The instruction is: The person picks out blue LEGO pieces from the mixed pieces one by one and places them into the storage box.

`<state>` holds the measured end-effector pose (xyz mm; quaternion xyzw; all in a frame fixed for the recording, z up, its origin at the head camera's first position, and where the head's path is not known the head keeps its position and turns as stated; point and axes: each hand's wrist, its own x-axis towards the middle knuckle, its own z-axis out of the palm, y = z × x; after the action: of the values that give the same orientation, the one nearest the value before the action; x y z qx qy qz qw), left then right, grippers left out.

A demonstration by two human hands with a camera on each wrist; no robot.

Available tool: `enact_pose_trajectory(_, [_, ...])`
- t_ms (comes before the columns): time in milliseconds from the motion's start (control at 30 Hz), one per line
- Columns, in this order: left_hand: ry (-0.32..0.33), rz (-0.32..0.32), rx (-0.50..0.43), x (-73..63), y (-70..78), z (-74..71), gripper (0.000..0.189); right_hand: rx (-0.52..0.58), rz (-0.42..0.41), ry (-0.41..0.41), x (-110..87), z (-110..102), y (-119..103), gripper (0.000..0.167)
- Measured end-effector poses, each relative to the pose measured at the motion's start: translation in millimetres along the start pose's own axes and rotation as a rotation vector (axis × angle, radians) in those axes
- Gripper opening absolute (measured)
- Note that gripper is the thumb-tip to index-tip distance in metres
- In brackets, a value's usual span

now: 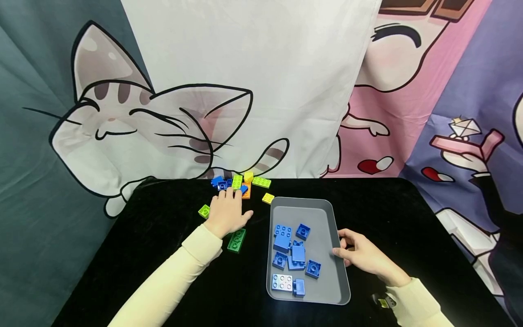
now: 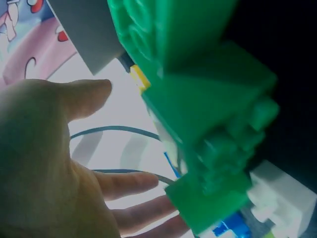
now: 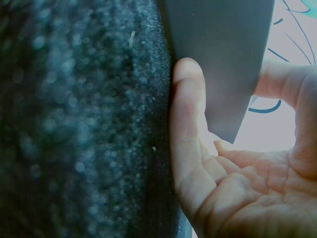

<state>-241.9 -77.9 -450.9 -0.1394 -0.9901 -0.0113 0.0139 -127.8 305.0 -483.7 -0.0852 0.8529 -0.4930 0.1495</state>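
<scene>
My left hand (image 1: 225,213) reaches over the far part of the table, its fingers stretched toward a cluster of building bricks. That cluster has a lime brick (image 1: 237,181), an orange brick (image 1: 247,191) and several blue ones (image 1: 217,181). Beside the left wrist lies a dark green brick (image 1: 236,240). Green bricks (image 2: 208,94) and a white brick (image 2: 285,193) show close to the hand in the left wrist view. With thumb over the rim and fingers outside, my right hand (image 1: 359,250) grips the right side of a grey tray (image 1: 328,222). Blue bricks (image 1: 298,254) lie inside the tray.
A yellow brick (image 1: 268,198) sits just off the tray's far left corner, and a lime brick (image 1: 204,211) lies left of my left hand. Black cloth (image 1: 388,204) covers the table. A printed curtain (image 1: 286,91) hangs behind its far edge.
</scene>
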Motion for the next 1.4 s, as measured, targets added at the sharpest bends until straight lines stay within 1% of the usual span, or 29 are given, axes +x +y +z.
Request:
enact_pose_trajectory(133, [-0.046,-0.046,-0.002,5.0,-7.5,2.3,0.072,-0.004,0.001,0.0,-0.1,0.2,0.2,0.043])
enact_pose_trajectory(267, [-0.057,-0.067,-0.012,10.5,-13.1,4.2,0.065,-0.005,0.002,0.001,-0.1,0.3,0.4,0.043])
enact_pose_trajectory(533, [-0.055,-0.07,-0.039,17.2,-20.1,6.9,0.051,0.001,0.003,0.002,-0.8,0.7,0.3,0.044])
enact_pose_trajectory(700, [-0.033,-0.055,-0.075,18.7,-22.3,8.6,0.051,-0.011,0.0,0.004,-1.0,0.7,-0.5,0.042])
enact_pose_trajectory(833, [-0.032,-0.054,-0.107,19.4,-23.0,9.2,0.052,-0.018,-0.004,0.003,-1.1,0.5,-1.5,0.042])
enact_pose_trajectory(967, [-0.03,-0.05,-0.12,19.7,-23.3,10.3,0.05,-0.01,-0.002,0.0,-1.0,0.5,-2.2,0.043])
enact_pose_trajectory(1067, [-0.017,-0.035,-0.125,19.5,-23.2,11.5,0.048,-0.01,0.001,0.0,-1.0,0.6,-2.3,0.042])
enact_pose_trajectory(1167, [0.012,-0.014,-0.125,18.7,-22.8,12.7,0.046,-0.008,0.001,-0.001,-1.0,0.7,-2.0,0.042])
enact_pose_trajectory(1300, [0.07,0.017,-0.135,16.6,-21.6,12.4,0.043,-0.007,-0.003,-0.002,-1.0,0.8,-1.6,0.042])
enact_pose_trajectory(1400, [0.128,0.054,-0.158,13.6,-19.6,10.0,0.044,-0.006,-0.002,0.001,-1.0,0.7,-2.0,0.042])
